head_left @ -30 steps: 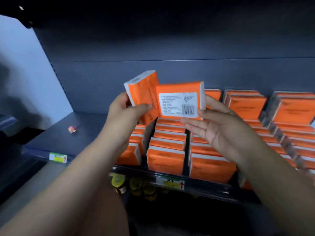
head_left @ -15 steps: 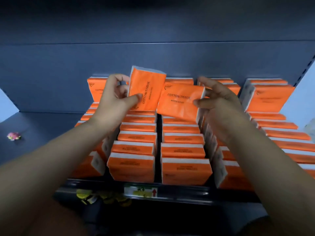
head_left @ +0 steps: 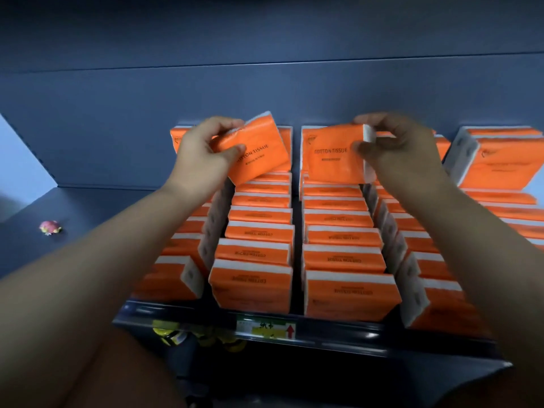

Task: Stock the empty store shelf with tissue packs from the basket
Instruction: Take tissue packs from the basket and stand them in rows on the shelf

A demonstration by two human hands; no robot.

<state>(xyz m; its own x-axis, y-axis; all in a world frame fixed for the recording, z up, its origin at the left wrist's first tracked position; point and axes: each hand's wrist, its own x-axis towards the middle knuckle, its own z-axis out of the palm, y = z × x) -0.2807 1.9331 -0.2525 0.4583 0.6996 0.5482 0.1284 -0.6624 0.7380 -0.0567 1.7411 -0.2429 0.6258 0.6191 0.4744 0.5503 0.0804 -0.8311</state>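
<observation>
- Progress: the shelf (head_left: 88, 207) is mostly stocked. The rows of packs (head_left: 338, 248) run front to back from 12 o'clock across to 3 o'clock.
- Left to do, as I judge it: the bare stretch of shelf at 9 o'clock takes more rows. The basket is out of view, so I cannot tell how much stock remains.
- Step in hand: two packs are held at the back ends of the two middle rows, close to the back panel (head_left: 265, 83), and are not yet seated.
- Left hand (head_left: 203, 154), 11 o'clock: pinches the left pack (head_left: 259, 154), thumb on the orange face and fingers curled over the top edge. The pack is tilted, its right end higher.
- Right hand (head_left: 403, 148), 1 o'clock: pinches the right pack (head_left: 332, 156) at its right end, thumb on the face and fingers over the top. The pack is near upright and level.
- The two packs are near each other and do not touch.
- Materials: the packs are soft rectangular blocks in glossy orange wrap with white ends and black "COTTON TISSUE" print. I expect them to give under a firm squeeze.
- Shelf and back panel: flat, matte, dark blue-grey.
- Other: a small pink object (head_left: 50, 227) on the bare shelf at 9 o'clock; a price label (head_left: 266, 329) on the front rail at 6 o'clock; yellow items (head_left: 176, 335) below the rail at 7 o'clock, too dim to identify.
</observation>
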